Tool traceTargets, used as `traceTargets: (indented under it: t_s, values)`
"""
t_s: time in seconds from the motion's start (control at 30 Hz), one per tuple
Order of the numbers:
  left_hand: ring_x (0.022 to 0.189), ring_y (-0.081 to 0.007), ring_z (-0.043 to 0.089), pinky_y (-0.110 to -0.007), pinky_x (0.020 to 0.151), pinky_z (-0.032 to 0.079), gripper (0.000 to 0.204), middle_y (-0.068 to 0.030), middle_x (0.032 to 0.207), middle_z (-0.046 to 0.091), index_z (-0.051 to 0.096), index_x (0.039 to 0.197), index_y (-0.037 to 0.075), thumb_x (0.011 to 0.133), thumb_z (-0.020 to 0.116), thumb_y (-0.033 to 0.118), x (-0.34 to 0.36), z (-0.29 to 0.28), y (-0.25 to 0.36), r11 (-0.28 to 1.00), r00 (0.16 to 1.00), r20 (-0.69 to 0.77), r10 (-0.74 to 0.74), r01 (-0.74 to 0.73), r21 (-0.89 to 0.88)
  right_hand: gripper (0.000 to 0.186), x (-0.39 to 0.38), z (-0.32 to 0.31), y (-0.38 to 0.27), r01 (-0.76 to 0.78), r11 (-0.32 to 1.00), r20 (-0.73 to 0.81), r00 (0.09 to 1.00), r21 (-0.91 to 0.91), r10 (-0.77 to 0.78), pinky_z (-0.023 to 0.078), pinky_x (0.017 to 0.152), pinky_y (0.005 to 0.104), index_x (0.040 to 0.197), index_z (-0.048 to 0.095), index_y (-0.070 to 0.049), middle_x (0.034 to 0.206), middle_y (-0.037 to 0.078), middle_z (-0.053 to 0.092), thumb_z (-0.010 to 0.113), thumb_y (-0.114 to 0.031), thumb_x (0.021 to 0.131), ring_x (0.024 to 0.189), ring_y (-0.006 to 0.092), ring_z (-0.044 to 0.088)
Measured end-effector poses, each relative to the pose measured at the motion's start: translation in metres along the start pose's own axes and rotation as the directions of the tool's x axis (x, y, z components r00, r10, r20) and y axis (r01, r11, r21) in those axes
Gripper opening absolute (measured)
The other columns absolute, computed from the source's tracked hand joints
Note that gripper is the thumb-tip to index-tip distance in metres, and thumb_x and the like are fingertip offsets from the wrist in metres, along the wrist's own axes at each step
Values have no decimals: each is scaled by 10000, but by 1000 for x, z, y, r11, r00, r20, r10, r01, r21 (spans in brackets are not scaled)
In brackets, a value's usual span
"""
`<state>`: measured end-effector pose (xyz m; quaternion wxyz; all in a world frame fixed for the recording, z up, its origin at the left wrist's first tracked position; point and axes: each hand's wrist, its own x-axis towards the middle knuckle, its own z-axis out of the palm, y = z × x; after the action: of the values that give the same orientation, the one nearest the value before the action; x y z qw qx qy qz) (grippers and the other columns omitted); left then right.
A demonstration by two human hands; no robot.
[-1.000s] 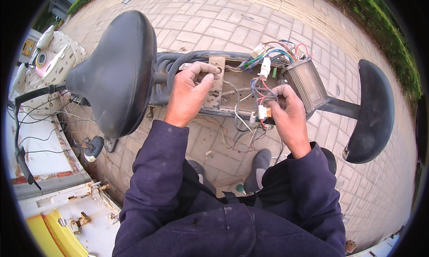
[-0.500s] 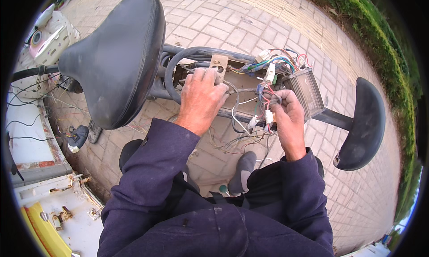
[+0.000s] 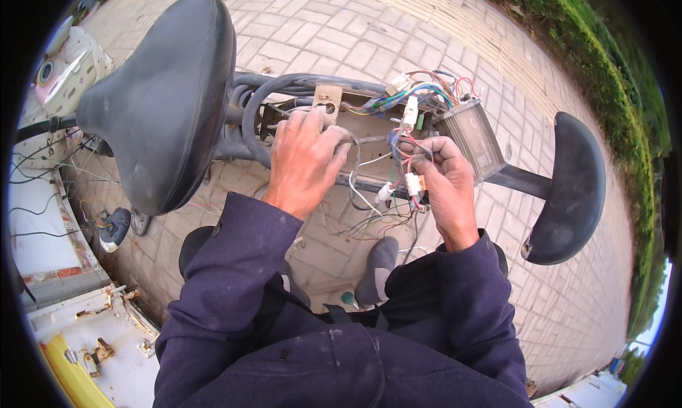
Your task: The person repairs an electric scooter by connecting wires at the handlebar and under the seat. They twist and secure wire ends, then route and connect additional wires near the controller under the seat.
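Observation:
My left hand (image 3: 302, 159) is closed over the open trough of a bike frame, beside a tan metal bracket (image 3: 327, 101). A grey cable (image 3: 355, 161) loops out from under its curled fingers; the fingertips are hidden. My right hand (image 3: 449, 184) pinches red wires (image 3: 406, 159) in the wiring bundle between thumb and fingers. Around it hang white plug connectors, one upright connector (image 3: 410, 112) above and another connector (image 3: 414, 184) with an orange part just below. A finned metal controller box (image 3: 469, 139) sits right of the trough, with coloured wires running into it.
A large black saddle (image 3: 160, 102) stands at left and a black curved pad (image 3: 572, 188) at right. White panels (image 3: 46, 223) and a yellow piece (image 3: 67, 369) lie at lower left. Loose wires trail over the paving near my shoes (image 3: 378, 269). A hedge (image 3: 604, 102) borders the right.
The bike and both hands have shifted slightly left in the view. My right fingers have moved in closer on the red wires; my left hand keeps its place by the bracket.

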<state>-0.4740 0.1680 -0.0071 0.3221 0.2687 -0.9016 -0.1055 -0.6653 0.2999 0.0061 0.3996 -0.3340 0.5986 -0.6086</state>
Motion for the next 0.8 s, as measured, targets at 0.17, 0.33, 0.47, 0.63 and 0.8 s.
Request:
traceTargets:
  t_s: [0.17, 0.33, 0.47, 0.63, 0.8]
  values:
    - [892, -228, 640, -355, 813, 504, 190, -94, 963, 702, 712, 1106, 9, 942, 725, 105, 2, -3, 21, 906, 995, 45, -93, 103, -411, 153, -1, -1, 2, 3, 1000, 4, 1000, 6, -3, 554, 817, 247, 1141, 611, 11, 1089, 78, 715, 576, 38, 994, 973, 101, 679]
    - [901, -104, 663, -287, 779, 546, 291, -94, 1008, 740, 680, 1189, -59, 993, 698, 155, 1, 8, 39, 355, 842, 447, -302, 535, -767, 153, -1, -2, 3, 19, 1000, 15, 1000, -4, -19, 549, 828, 240, 1152, 614, 18, 1083, 59, 708, 579, 32, 1003, 974, 91, 675]
    - [882, -106, 674, -280, 757, 556, 293, -105, 1008, 744, 677, 1172, -81, 994, 696, 151, 6, 11, 37, 182, 798, 519, -307, 584, -791, 186, 0, -2, 5, 33, 999, 37, 999, 23, -34, 552, 840, 242, 1183, 606, 25, 1106, 63, 703, 572, 40, 1000, 981, 94, 676]
    - [841, -117, 705, -250, 701, 550, 266, -107, 965, 753, 675, 1142, -69, 1001, 688, 156, 16, 6, 36, 136, 759, 580, -296, 635, -761, 258, 0, 0, 4, 57, 998, 41, 997, 38, -58, 554, 835, 248, 1243, 581, 37, 1168, 90, 691, 564, 60, 987, 1003, 109, 684]
    - [787, -121, 719, -239, 642, 542, 245, -90, 960, 755, 656, 1157, -40, 1017, 663, 161, 14, 6, 41, 111, 710, 588, -387, 669, -735, 312, -1, 1, 3, 65, 996, 21, 998, 67, -66, 554, 803, 248, 1276, 563, 43, 1178, 121, 695, 558, 86, 968, 972, 114, 690]
